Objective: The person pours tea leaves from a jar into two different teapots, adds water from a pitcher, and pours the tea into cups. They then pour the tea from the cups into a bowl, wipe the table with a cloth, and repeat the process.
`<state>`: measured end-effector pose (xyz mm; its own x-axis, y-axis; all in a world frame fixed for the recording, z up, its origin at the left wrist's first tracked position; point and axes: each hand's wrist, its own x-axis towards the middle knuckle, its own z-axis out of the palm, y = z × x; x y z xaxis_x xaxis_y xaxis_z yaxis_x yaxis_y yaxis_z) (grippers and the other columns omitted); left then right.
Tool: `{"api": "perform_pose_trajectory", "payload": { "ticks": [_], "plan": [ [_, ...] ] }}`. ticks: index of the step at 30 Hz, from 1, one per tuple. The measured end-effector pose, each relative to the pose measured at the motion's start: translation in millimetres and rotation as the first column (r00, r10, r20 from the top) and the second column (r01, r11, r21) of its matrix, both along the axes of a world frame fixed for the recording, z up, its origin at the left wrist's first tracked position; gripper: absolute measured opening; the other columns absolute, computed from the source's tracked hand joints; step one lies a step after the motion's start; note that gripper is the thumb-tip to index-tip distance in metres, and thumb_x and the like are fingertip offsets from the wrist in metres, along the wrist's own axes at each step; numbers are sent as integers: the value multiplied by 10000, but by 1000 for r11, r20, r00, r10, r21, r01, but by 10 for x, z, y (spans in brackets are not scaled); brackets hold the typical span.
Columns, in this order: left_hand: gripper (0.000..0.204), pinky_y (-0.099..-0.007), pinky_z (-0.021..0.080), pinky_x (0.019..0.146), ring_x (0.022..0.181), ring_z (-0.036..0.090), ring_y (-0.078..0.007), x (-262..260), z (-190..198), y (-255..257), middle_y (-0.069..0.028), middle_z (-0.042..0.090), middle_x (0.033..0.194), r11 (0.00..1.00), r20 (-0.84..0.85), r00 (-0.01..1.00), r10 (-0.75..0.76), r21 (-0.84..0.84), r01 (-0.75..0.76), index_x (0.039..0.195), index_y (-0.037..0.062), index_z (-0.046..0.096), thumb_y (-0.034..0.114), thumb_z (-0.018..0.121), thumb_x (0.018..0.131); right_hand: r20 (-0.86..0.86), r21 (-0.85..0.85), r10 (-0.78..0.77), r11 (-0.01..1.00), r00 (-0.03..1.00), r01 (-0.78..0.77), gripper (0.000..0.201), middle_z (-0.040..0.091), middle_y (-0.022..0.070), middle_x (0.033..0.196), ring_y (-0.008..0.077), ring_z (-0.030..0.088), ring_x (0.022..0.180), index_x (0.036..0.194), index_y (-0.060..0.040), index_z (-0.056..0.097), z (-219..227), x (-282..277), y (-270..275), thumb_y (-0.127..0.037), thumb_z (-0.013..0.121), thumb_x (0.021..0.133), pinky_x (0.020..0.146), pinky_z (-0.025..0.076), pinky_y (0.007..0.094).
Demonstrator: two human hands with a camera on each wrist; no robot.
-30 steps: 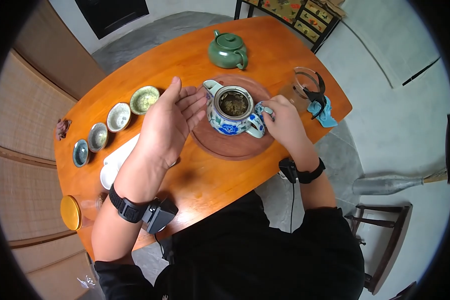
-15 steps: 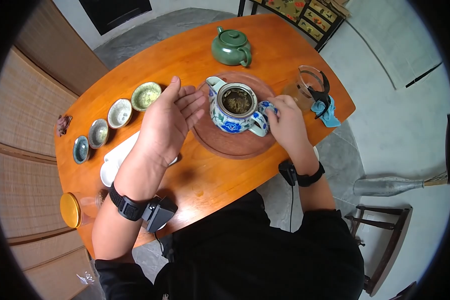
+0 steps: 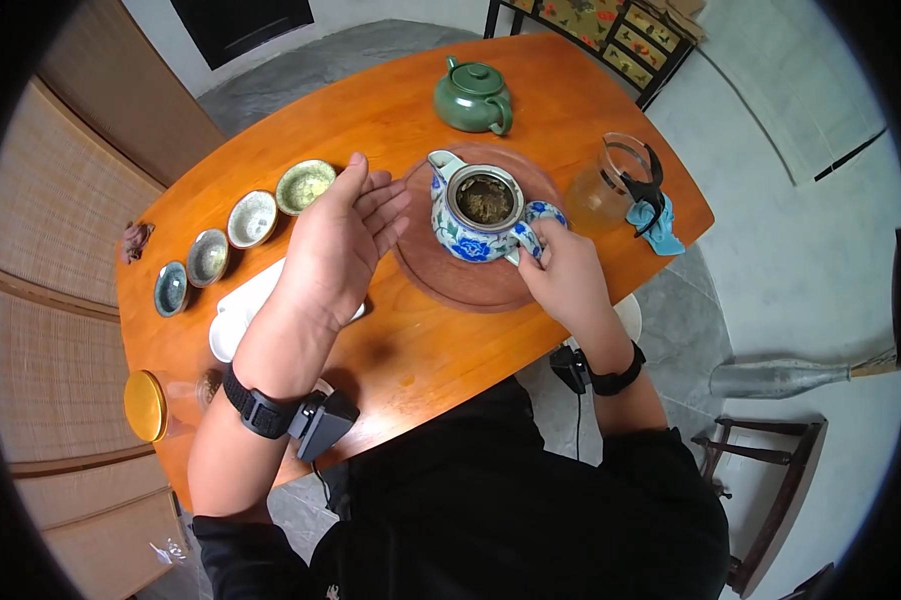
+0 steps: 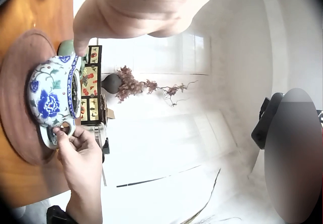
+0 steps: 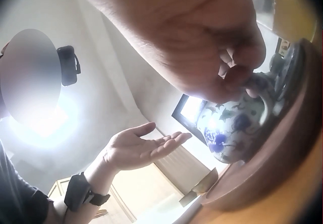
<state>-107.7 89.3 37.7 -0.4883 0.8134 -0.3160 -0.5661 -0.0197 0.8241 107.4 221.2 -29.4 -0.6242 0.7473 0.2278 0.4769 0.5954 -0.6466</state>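
Observation:
A blue-and-white floral teapot [image 3: 473, 235] stands uncovered on a round reddish-brown wooden board [image 3: 440, 285], with wet tea leaves [image 3: 485, 201] showing inside. My right hand [image 3: 568, 280] pinches its handle [image 4: 69, 128] between thumb and fingers. Behind that handle lies the teapot's patterned lid [image 3: 544, 211], partly hidden by the hand. To the left of the spout, my left hand [image 3: 340, 240] is held palm up, fingers extended, with nothing in it; the right wrist view shows this left hand [image 5: 144, 148] raised in the air.
A green teapot [image 3: 473, 100] stands at the back. On the right are a glass pitcher [image 3: 600, 200] of amber liquid with a black handle and a blue cloth [image 3: 660, 232]. Several small cups [image 3: 253, 219], a white tray [image 3: 248, 290] and a yellow-lidded jar [image 3: 145, 406] stand left.
My right hand has set the lid down on the board, let go of it and moved onto the teapot's handle. The left hand has stayed almost still.

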Motion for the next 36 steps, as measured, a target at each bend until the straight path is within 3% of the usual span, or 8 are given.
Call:
{"api": "perform_pose_trajectory", "payload": {
  "ticks": [14,18,20,26,29,32,34,36],
  "plan": [
    [704,-387,445,1107,1335,517,-301,-2,91,-223,-253,492,1430,999,18,1000,-4,54,3,1445,-126,370,445,512,1058,34,9,28,1000,999,-29,262,690,239,900,431,676,798,1040,5,670,135,79,-163,-134,749,831,701,540,460],
    [636,-383,450,1099,1318,547,-286,21,449,-611,-241,564,1379,979,-67,998,7,206,7,1398,-102,457,428,526,1053,-150,224,-38,972,988,71,207,710,167,859,276,678,689,1048,23,704,560,31,-285,-107,735,890,635,521,340],
    [558,-379,484,1066,1249,617,-290,38,646,-914,-256,621,1324,969,-261,963,72,249,-5,1357,-90,506,381,503,1058,-249,235,124,970,961,-64,166,710,141,819,214,658,644,1054,27,715,722,-51,-361,-52,699,909,602,499,304],
    [479,-429,526,1030,1149,673,-344,-2,895,-2034,-308,631,1266,912,-615,720,323,405,-64,1352,-108,484,272,432,1064,-247,192,493,869,834,-456,124,693,97,749,149,624,569,999,21,740,1329,-662,-1029,29,669,897,546,466,267],
    [400,-462,492,1070,1160,650,-352,-130,634,-2709,-280,629,1241,751,-666,409,624,656,-75,1331,-52,521,234,436,1064,-141,347,697,699,703,-625,106,691,120,747,229,638,583,951,11,725,1444,-1046,-1261,-10,729,847,566,493,310],
    [370,-489,435,1131,1253,595,-368,-402,83,-3204,-271,601,1307,649,-659,2,752,740,-178,1360,-12,525,152,524,1028,-45,238,848,522,528,-819,150,702,137,806,286,672,698,949,-3,710,1447,-1451,-1564,-56,767,820,647,520,351],
    [617,-479,388,1164,1377,506,-353,-491,-211,-3274,-243,543,1426,575,-654,-42,756,693,-436,1447,13,458,124,739,908,-16,199,908,412,418,-889,244,697,153,904,313,680,838,1004,0,686,1356,-1772,-1789,-104,790,808,729,528,390],
    [920,-460,294,1223,1472,394,-321,-545,-433,-3361,-184,425,1565,621,-721,53,691,554,-554,1540,31,352,149,866,786,6,192,943,325,332,-926,381,675,177,1039,343,669,984,1112,4,645,1227,-2088,-2035,-156,806,805,826,529,412]
  ]
}}
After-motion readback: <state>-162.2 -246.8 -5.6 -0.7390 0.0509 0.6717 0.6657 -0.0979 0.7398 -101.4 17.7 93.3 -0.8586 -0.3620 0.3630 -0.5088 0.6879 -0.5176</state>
